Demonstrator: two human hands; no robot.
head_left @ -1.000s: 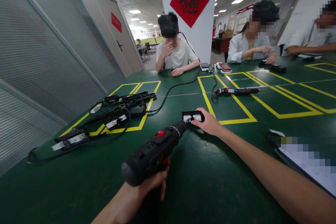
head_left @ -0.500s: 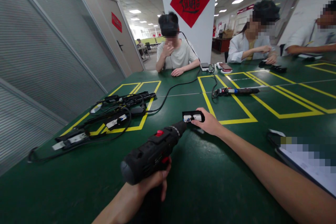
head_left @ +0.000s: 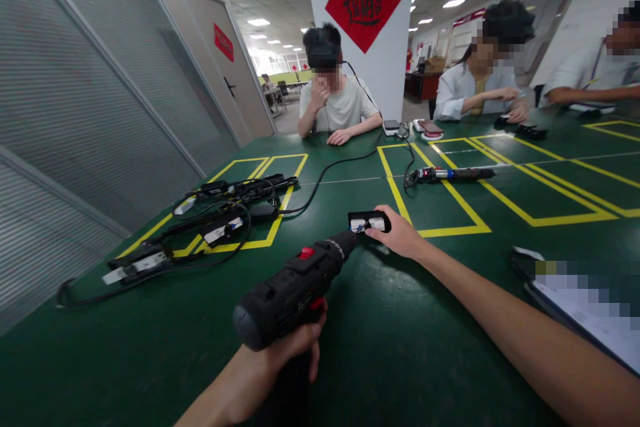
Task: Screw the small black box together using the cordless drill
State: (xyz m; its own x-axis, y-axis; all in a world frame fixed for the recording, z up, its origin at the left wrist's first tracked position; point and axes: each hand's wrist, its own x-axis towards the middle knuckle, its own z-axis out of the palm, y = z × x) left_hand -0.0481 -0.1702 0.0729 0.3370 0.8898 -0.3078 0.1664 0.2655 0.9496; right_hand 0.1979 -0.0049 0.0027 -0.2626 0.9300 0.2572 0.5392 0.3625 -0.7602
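Observation:
My left hand point(head_left: 295, 347) is wrapped round the grip of a black cordless drill point(head_left: 290, 297) with red buttons. The drill points away from me and to the right, and its chuck reaches the left end of a small black case point(head_left: 354, 216) with white parts inside. That case is gripped at its right end by my right hand point(head_left: 400, 235), thumb in front and fingers behind. Whether the drill's bit touches the white parts I cannot tell; the tip is too small to make out.
Black cabled devices point(head_left: 235, 207) with white labels lie at the left. A pen-shaped electric screwdriver point(head_left: 455, 174) rests beyond my right hand. Papers point(head_left: 585, 300) on a dark board sit at the right edge. Across the green table point(head_left: 400, 347) sit several people, some wearing headsets.
Almost nothing differs. The drill's rear end has shifted very slightly to the right, along with a small shift of the whole view. Both hands keep their hold.

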